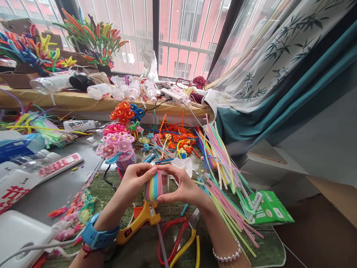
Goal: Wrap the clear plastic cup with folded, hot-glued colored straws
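Note:
Between my hands is a small cup-like piece wrapped in pastel pipe cleaners (154, 188), with pink, yellow and blue stripes. My left hand (138, 180) grips its left side, thumb and fingers near the top rim. My right hand (181, 186) curves around the right side, thumb at the lower edge and fingertips at the top. Whether the piece is hollow is hidden. Just below it lies a yellow hot glue gun (138, 227) with a glue stick trailing from it. Scissors (181, 238) with red and yellow handles lie in front of my right wrist.
Bundles of pipe cleaners (223, 149) lie at right beside a green packet (272, 208). A pink pipe-cleaner bouquet (117, 147) stands behind my left hand. A white tissue (184, 164) lies beyond my hands. Plastic bottles and a power strip (171, 96) line the windowsill. An open cardboard box (275, 163) stands right.

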The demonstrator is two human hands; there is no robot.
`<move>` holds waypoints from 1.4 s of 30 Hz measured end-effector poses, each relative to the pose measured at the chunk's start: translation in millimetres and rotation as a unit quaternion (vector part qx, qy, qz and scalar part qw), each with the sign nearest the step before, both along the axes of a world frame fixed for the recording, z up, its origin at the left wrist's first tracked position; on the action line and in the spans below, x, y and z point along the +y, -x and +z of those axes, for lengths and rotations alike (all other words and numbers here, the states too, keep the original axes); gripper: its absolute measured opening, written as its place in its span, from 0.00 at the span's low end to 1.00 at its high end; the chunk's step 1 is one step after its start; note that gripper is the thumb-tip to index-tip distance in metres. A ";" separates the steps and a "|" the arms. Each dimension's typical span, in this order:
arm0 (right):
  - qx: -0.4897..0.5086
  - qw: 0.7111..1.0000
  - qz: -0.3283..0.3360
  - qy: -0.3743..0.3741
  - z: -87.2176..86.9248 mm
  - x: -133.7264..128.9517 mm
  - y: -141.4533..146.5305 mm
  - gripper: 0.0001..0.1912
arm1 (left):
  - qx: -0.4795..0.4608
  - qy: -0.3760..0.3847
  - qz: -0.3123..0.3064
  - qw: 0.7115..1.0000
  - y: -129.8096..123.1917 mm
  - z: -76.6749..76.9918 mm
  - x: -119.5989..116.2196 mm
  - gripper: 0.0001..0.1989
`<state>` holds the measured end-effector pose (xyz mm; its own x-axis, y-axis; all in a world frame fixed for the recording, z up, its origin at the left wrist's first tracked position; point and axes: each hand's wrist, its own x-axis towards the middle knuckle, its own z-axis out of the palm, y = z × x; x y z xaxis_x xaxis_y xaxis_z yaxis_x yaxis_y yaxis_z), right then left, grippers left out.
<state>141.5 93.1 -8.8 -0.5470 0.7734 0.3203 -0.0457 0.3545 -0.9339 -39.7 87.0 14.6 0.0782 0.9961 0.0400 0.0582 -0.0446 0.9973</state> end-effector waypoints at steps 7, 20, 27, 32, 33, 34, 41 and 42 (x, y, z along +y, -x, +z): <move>-0.009 1.000 -0.022 -0.017 5.5 -1.9 0.6 0.39 | -0.029 0.004 0.005 1.000 1.3 -1.0 1.1 0.17; 0.042 0.998 0.031 0.029 4.0 -0.2 1.4 0.40 | -0.013 -0.014 0.015 1.000 0.9 3.2 -0.3 0.17; 0.071 0.994 0.065 0.054 -0.5 3.4 -1.9 0.41 | 0.003 -0.020 0.012 1.000 0.5 3.8 -0.8 0.17; 0.070 0.996 0.041 0.045 -2.5 3.2 2.2 0.37 | 0.026 -0.030 0.016 0.999 1.4 1.8 -0.7 0.17; 0.071 0.995 0.043 0.048 -2.6 2.9 2.8 0.37 | 0.029 -0.031 0.015 0.999 1.6 1.4 -0.9 0.17; 0.071 0.995 0.044 0.053 -2.7 2.6 3.2 0.37 | 0.032 -0.031 0.014 0.999 1.8 0.9 -1.1 0.17; 0.057 0.996 0.013 0.062 -1.7 -0.3 5.4 0.36 | 0.037 -0.025 0.012 0.999 2.1 -1.8 -0.3 0.16; 0.053 0.997 0.010 0.060 -1.2 -0.7 5.6 0.37 | 0.036 -0.024 0.012 0.999 2.0 -1.9 0.0 0.16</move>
<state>136.0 92.4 -10.0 -0.5310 0.7983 0.2840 -0.1529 0.2394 -0.9588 -41.6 87.0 12.7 0.0580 0.9949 0.0825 0.1321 -0.0895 0.9872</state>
